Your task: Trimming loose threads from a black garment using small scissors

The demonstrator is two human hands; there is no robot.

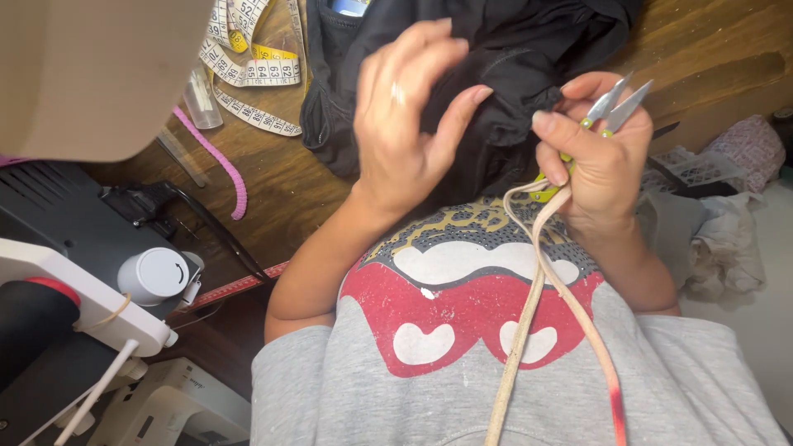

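Note:
My left hand [405, 116] pinches a fold of black fabric [504, 58] between thumb and fingers, lifting it above the wooden table [281, 182]. A ring shows on one finger. My right hand [599, 149] grips small yellow-handled thread snips [615, 103], blades pointing up and slightly apart, right beside the same fold of fabric. A beige cord [537, 306] hangs from near my right hand down over my grey printed shirt.
A white measuring tape [248, 70] lies coiled at the table's far side, with a pink beaded strip [223, 165] next to it. Sewing machines [83, 281] stand at left. A white basket and cloth scraps [719, 190] sit at right.

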